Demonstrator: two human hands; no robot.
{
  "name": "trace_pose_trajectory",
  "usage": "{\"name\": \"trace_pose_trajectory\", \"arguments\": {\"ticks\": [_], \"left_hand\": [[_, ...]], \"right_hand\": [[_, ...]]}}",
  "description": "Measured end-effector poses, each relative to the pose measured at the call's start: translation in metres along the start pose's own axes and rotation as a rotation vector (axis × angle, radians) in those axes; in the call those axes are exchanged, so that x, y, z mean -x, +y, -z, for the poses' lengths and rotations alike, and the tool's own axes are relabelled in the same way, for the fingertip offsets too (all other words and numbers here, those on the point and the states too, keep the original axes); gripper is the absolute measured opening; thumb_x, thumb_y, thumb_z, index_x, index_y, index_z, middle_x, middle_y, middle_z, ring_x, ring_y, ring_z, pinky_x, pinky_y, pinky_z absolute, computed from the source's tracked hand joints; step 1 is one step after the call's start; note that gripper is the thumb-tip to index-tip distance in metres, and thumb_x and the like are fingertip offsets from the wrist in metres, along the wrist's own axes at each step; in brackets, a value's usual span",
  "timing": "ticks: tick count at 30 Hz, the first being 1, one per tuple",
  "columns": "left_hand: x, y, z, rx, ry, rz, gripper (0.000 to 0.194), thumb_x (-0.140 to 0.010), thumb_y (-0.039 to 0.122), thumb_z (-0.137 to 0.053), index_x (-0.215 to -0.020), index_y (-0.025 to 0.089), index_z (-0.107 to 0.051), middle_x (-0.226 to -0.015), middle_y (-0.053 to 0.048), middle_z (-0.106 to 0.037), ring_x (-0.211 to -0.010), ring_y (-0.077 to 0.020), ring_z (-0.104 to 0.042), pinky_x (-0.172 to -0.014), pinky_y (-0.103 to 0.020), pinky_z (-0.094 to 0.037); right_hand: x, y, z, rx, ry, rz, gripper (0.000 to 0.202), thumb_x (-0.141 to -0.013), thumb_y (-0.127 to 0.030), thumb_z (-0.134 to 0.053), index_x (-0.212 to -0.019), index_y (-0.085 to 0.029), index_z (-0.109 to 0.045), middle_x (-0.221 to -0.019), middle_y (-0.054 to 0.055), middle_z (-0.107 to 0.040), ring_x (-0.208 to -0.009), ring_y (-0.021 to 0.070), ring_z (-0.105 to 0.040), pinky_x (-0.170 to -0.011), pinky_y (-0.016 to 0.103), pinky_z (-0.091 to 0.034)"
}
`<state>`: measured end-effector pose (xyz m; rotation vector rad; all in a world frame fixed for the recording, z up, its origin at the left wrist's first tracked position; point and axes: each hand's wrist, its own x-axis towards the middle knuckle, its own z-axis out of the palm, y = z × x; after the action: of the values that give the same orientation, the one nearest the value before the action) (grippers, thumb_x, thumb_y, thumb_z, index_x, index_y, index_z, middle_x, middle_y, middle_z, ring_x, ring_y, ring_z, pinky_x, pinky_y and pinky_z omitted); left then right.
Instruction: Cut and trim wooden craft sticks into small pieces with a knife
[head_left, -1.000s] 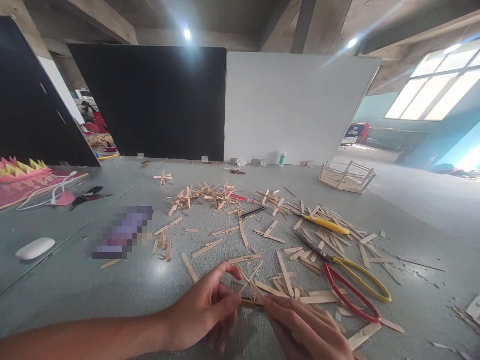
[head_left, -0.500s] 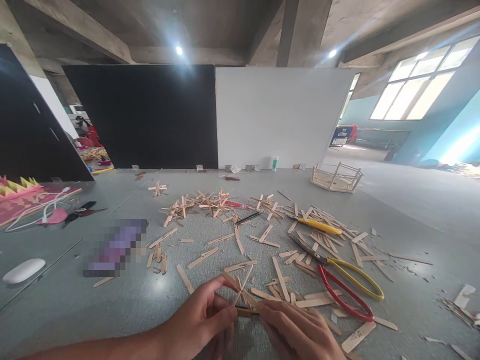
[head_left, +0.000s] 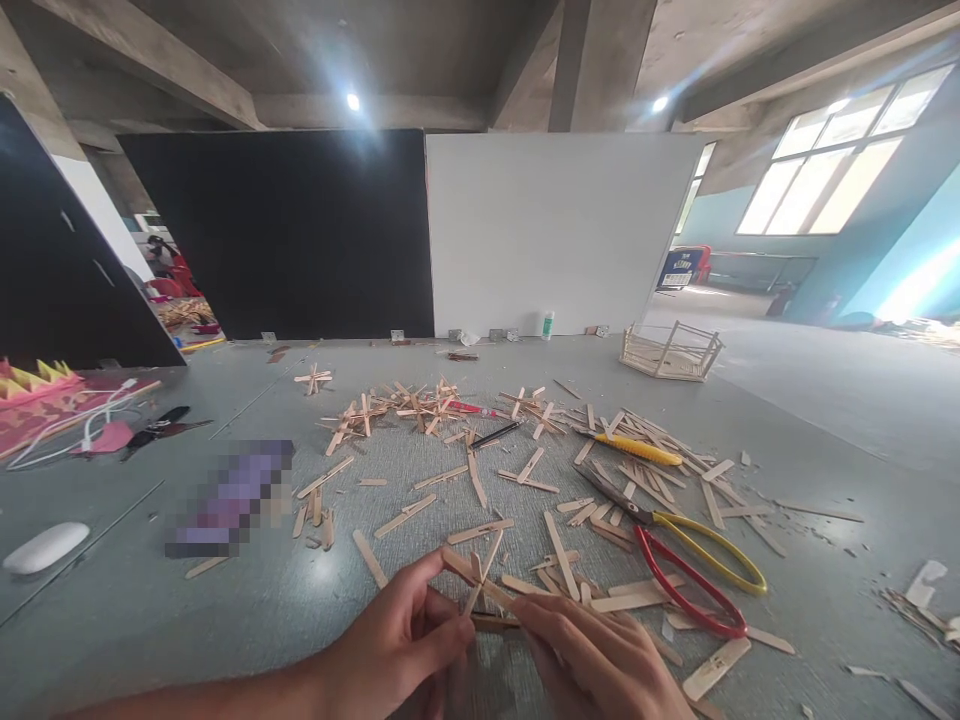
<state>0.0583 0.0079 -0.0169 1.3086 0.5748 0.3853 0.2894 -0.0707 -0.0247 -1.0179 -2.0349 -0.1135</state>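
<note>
Crossed wooden sticks are held between both hands at the bottom centre of the head view. My left hand pinches their left side between thumb and fingers. My right hand has its fingers closed on the right side of the same sticks. Another stick spans the gap between the hands, lower down. The fingers partly cover the joint. Loose craft sticks lie around the hands on the grey table.
Scissors with red and yellow handles and a yellow cutter lie on the right. Farther back are star-shaped stick pieces, a pen and a stick frame. A blurred phone and white case lie left.
The crossed sticks have tilted slightly in the hands, and a short upright end now shows at their joint. Both hands stay in nearly the same place.
</note>
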Motion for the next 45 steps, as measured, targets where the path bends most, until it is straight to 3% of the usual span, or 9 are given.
{"name": "trace_pose_trajectory", "arguments": {"ticks": [19,23,29,38,45], "left_hand": [[0.0022,-0.0016,-0.0013,-0.026,0.055,0.010,0.073,-0.086,0.070,-0.071,-0.134,0.021,-0.047,-0.073,0.005,-0.057,-0.047,-0.0074,-0.054,-0.045,-0.018,-0.051],[0.0014,-0.0027,-0.0008,-0.031,0.036,0.018,0.063,-0.087,0.064,-0.074,-0.125,0.021,-0.049,-0.074,0.006,-0.055,-0.047,-0.0067,-0.054,-0.044,-0.017,-0.050],[0.0020,0.0004,-0.0019,-0.014,0.051,0.020,0.061,-0.089,0.055,-0.077,-0.130,0.026,-0.042,-0.072,0.008,-0.055,-0.046,-0.0081,-0.056,-0.042,-0.016,-0.046],[0.0061,0.0056,-0.0052,-0.086,0.028,0.022,0.075,-0.090,0.070,-0.066,-0.139,0.021,-0.037,-0.070,0.006,-0.058,-0.047,-0.0095,-0.055,-0.044,-0.017,-0.045],[0.0077,0.0052,-0.0053,-0.126,0.063,0.029,0.074,-0.092,0.075,-0.058,-0.137,0.019,-0.042,-0.068,0.002,-0.063,-0.050,-0.0121,-0.056,-0.045,-0.019,-0.042]], "right_hand": [[-0.0008,-0.0021,0.0006,0.025,-0.001,0.005,0.023,-0.100,-0.005,-0.048,-0.115,-0.016,-0.062,-0.095,0.008,-0.079,-0.076,0.0164,-0.077,-0.056,0.023,-0.055],[-0.0011,-0.0007,0.0004,0.039,-0.011,0.011,0.023,-0.101,-0.006,-0.047,-0.115,-0.016,-0.062,-0.095,0.008,-0.079,-0.076,0.0170,-0.078,-0.055,0.024,-0.055],[0.0004,-0.0002,0.0013,0.017,-0.031,-0.018,0.023,-0.104,-0.010,-0.045,-0.118,-0.018,-0.061,-0.100,0.009,-0.079,-0.081,0.0170,-0.078,-0.059,0.023,-0.058],[0.0020,0.0012,-0.0007,0.014,-0.016,-0.008,0.023,-0.103,-0.009,-0.045,-0.118,-0.018,-0.061,-0.101,0.009,-0.079,-0.081,0.0162,-0.078,-0.061,0.022,-0.058],[-0.0028,-0.0012,0.0016,0.041,-0.016,0.026,0.022,-0.102,-0.009,-0.046,-0.114,-0.016,-0.064,-0.095,0.008,-0.079,-0.080,0.0167,-0.078,-0.062,0.022,-0.058]]}}
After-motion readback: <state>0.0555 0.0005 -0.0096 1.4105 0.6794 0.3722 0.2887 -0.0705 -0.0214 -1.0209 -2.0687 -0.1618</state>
